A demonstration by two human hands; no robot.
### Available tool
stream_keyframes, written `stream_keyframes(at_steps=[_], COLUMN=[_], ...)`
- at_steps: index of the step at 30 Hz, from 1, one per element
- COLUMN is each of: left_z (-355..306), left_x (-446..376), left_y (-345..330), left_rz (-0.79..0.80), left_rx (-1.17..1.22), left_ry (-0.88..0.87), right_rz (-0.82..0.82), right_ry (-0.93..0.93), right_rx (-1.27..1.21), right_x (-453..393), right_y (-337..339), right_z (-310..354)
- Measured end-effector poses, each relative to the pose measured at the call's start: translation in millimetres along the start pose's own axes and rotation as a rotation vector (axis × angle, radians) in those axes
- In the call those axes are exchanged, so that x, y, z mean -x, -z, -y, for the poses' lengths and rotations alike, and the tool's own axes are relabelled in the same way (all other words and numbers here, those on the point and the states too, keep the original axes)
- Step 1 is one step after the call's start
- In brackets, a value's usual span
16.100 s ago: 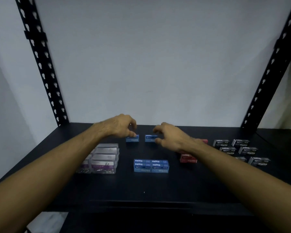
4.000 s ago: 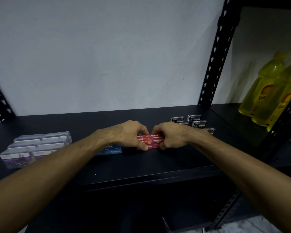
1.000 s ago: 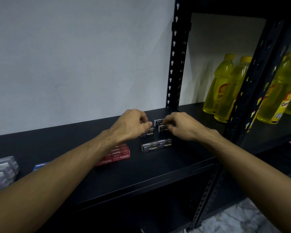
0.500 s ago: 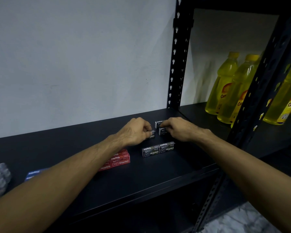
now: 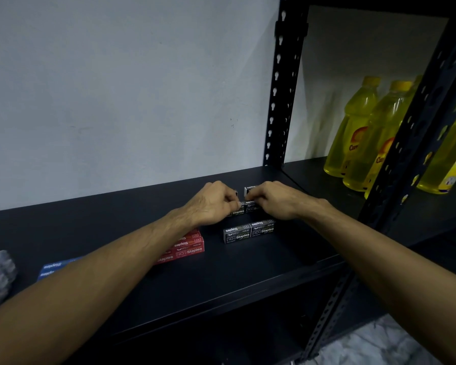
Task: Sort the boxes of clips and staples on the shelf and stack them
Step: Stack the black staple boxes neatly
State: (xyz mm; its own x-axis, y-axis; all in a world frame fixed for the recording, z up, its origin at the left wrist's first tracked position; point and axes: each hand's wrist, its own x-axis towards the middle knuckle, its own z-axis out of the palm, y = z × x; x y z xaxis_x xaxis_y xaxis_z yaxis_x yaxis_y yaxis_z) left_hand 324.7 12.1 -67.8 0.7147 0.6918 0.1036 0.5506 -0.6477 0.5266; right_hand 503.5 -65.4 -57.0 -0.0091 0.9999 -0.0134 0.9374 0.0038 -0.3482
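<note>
While both hands (image 5: 244, 202) pinch black boxes (image 5: 241, 208) (shelf).

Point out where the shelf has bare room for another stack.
Free: the shelf front strip before the black staple boxes, and the back strip behind the red staple boxes. Crowded: around the left hand and right hand.

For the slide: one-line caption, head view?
Both hands pinch black staple boxes behind a finished black pair.
</note>
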Motion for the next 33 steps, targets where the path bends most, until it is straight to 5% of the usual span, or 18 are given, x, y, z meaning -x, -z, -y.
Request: stream_keyframes(at_steps=[33], left_z=[-8], left_x=[38], left_y=[11], left_rz=[0.149], left_rx=[0.054], left_ry=[0.032], right_rz=[0.087], right_ry=[-0.029], right_rx=[-0.087], right_x=[32], right_y=[-1], right_z=[19])
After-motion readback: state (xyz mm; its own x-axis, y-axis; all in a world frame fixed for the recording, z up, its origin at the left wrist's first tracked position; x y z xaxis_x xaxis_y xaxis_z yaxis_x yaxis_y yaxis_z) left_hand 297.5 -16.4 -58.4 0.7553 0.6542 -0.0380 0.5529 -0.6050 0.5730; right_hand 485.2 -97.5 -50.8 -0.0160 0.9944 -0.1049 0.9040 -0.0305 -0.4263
